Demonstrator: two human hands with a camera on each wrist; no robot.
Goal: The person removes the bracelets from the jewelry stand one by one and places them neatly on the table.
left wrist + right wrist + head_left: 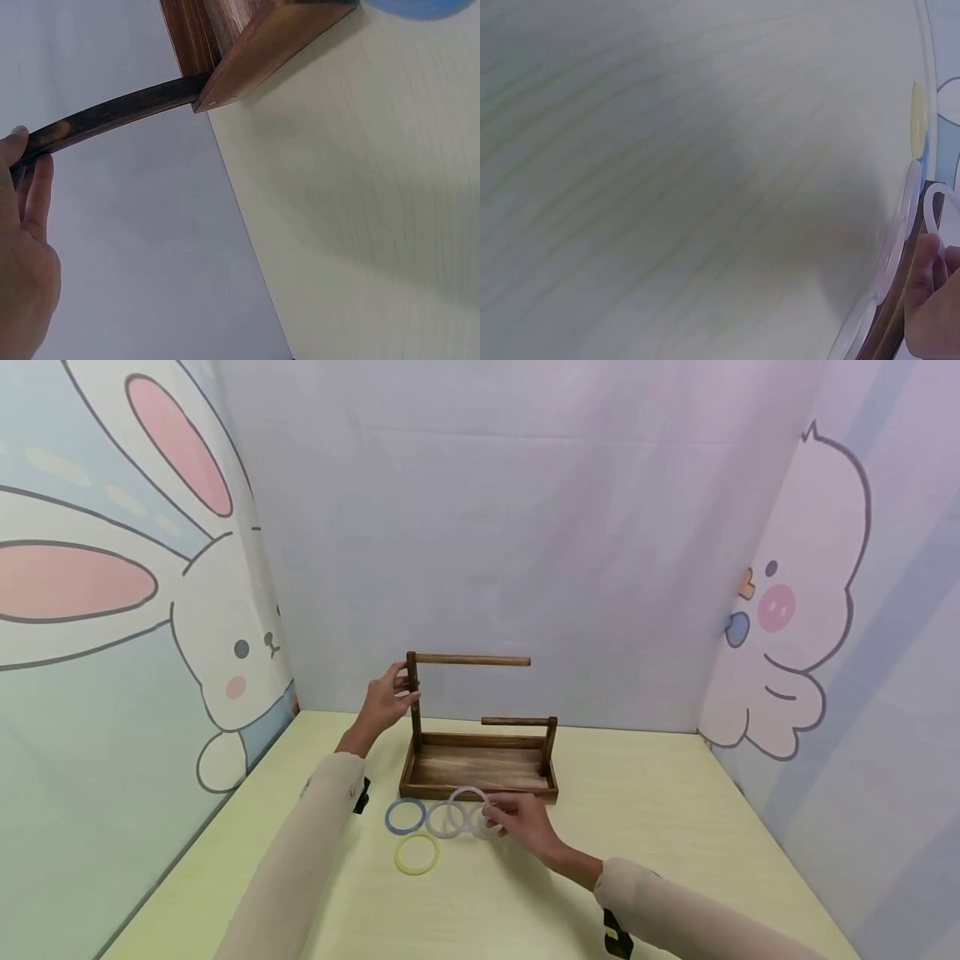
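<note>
A dark wooden rack with a shallow tray base stands on the table. My left hand grips its tall left post, thumb and fingers on either side; the left wrist view shows this hold on the post too. Between thumb and fingers, my right hand pinches a pale translucent ring, raised upright just in front of the tray. Below it, more pale rings lie flat on the table, partly hidden by the hand. Beside them are a blue ring and a yellow ring.
From the tall post a long bar points right. A shorter bar points left from the low right post. Printed cloth walls enclose the pale yellow table at the back and both sides.
</note>
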